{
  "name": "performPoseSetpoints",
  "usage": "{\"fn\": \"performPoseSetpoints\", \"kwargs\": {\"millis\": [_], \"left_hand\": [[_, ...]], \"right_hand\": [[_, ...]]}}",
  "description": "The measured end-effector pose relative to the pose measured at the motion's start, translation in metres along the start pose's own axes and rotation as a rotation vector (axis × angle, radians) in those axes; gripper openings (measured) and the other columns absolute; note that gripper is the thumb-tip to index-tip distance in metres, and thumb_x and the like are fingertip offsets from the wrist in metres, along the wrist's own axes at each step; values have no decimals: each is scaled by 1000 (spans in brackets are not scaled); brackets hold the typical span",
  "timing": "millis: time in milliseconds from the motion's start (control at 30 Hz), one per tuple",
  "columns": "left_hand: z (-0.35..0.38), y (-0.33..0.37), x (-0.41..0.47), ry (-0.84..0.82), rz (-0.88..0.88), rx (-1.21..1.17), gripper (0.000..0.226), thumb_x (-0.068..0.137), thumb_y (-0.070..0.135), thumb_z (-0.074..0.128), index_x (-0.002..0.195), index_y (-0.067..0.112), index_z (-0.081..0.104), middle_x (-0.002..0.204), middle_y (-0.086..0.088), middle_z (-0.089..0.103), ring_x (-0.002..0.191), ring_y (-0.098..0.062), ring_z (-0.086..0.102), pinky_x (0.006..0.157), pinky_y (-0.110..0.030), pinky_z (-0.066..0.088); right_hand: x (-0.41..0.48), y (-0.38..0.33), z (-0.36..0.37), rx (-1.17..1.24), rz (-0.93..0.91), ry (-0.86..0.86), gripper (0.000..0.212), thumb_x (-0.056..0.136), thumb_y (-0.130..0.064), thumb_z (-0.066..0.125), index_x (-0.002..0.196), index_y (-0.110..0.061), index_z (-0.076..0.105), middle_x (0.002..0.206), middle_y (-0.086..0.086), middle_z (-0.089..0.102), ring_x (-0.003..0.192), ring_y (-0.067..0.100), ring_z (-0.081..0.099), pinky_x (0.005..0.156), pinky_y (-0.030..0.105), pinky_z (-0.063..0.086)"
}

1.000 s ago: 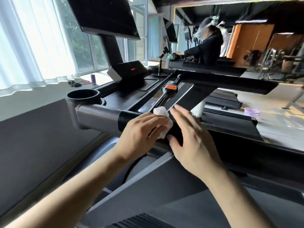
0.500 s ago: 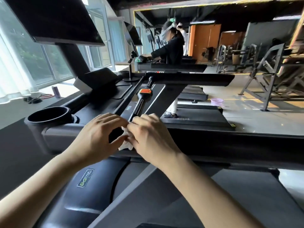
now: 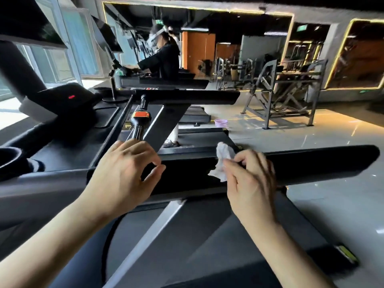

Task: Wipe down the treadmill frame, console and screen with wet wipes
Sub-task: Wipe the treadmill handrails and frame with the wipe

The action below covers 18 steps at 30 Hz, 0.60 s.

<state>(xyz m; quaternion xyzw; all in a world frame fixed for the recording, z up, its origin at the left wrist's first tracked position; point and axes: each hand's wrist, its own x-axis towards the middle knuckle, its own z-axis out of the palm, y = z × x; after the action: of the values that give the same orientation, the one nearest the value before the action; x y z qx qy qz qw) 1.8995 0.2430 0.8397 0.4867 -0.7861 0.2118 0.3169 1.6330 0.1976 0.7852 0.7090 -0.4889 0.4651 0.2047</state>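
Two bare forearms enter from the bottom edge, both cut off below the elbow, above a dark treadmill housing whose lower parts are blurred. A pale grey strut (image 3: 145, 235) rises between them and disappears under the black padded handrail (image 3: 311, 167). The left hand (image 3: 122, 175) is over the handrail's left end, fingers loosely curled and thumb tip just apart from the forefinger, grasping nothing; whether its palm touches the pad cannot be told, since the hand hides the surface beneath. The right hand (image 3: 251, 181) pinches a crumpled white wet wipe (image 3: 222, 163) between thumb and curled fingers. The wad sticks up and to the left of the knuckles, against the handrail's top and near face; how much of the wipe lies inside the grip is hidden. At far left a round cup holder (image 3: 8, 161) is cropped by the frame. Beyond the hands a black grip bar (image 3: 141, 119) with an orange band slopes away beside the console (image 3: 62, 104), where one small red light shows. The screen (image 3: 27, 19) above is dark and cut off at the top-left corner. Farther off, a lilac basin (image 3: 220, 122) sits on the glossy floor near a grey steel rack (image 3: 286, 94), and a wall mirror (image 3: 228, 23) shows a person (image 3: 166, 57) in black at a treadmill, details soft.
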Motion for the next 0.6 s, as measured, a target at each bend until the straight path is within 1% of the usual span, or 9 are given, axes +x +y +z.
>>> {"fn": "performPoseSetpoints", "kwargs": {"millis": [33, 100, 200, 233, 333, 400, 500, 567, 600], "left_hand": [[3, 3, 3, -7, 1, -2, 23, 93, 37, 60, 84, 20, 72, 90, 10, 67, 87, -20, 61, 78, -40, 47], [12, 10, 13, -26, 8, -3, 19, 91, 32, 61, 84, 19, 72, 88, 7, 67, 86, -22, 62, 76, -41, 47], [22, 19, 25, -43, -2, 6, 18, 91, 22, 55, 82, 17, 70, 82, 4, 65, 82, -26, 61, 73, -44, 46], [25, 22, 30, -44, -5, -6, 19, 92, 22, 53, 82, 17, 68, 81, 5, 64, 80, -26, 59, 72, -44, 46], [36, 33, 38, -51, 10, -66, 24, 97, 28, 51, 84, 19, 68, 84, 6, 66, 80, -25, 60, 73, -43, 46], [45, 43, 44, -68, 10, -76, 26, 97, 33, 51, 88, 18, 72, 90, 6, 70, 84, -26, 63, 76, -44, 48], [56, 58, 52, -80, -6, -56, 27, 94, 35, 55, 94, 16, 75, 94, 4, 72, 87, -26, 64, 78, -43, 49], [61, 69, 59, -78, -25, -52, 26, 94, 34, 57, 95, 16, 75, 94, 4, 72, 88, -25, 63, 79, -42, 48], [64, 74, 64, -78, -32, -53, 25, 94, 34, 57, 95, 17, 75, 94, 4, 71, 88, -25, 63, 79, -41, 48]], "right_hand": [[0, -17, 5, 29, 10, 6, 18, 78, 5, 74, 83, -12, 72, 87, 6, 58, 82, 33, 54, 71, 42, 42], [0, -55, 16, 126, -51, -19, 16, 79, 5, 67, 86, -10, 69, 88, 8, 58, 83, 33, 54, 72, 43, 46], [-3, -83, 28, 232, -142, -49, 19, 84, 4, 61, 100, -5, 67, 106, 12, 65, 97, 33, 58, 82, 41, 49], [-4, -77, 27, 228, -142, -50, 20, 85, 4, 61, 103, -5, 66, 108, 13, 65, 98, 33, 59, 83, 40, 49], [-6, -26, 20, 126, -84, 13, 11, 90, 3, 59, 94, -7, 63, 90, 11, 61, 85, 35, 57, 75, 44, 49], [-9, 22, 15, 48, 15, 89, 10, 92, 4, 57, 90, -4, 62, 87, 13, 61, 80, 38, 57, 71, 46, 49], [-16, 86, 7, -3, 180, 195, 13, 98, 1, 51, 88, -1, 59, 88, 17, 62, 80, 42, 58, 70, 49, 52], [-20, 89, 8, 35, 275, 263, 12, 97, -3, 50, 89, 0, 58, 86, 17, 62, 80, 41, 59, 69, 47, 52], [-21, 79, 10, 85, 281, 278, 9, 94, -3, 52, 88, 0, 59, 86, 17, 62, 79, 41, 59, 69, 45, 51]]}}
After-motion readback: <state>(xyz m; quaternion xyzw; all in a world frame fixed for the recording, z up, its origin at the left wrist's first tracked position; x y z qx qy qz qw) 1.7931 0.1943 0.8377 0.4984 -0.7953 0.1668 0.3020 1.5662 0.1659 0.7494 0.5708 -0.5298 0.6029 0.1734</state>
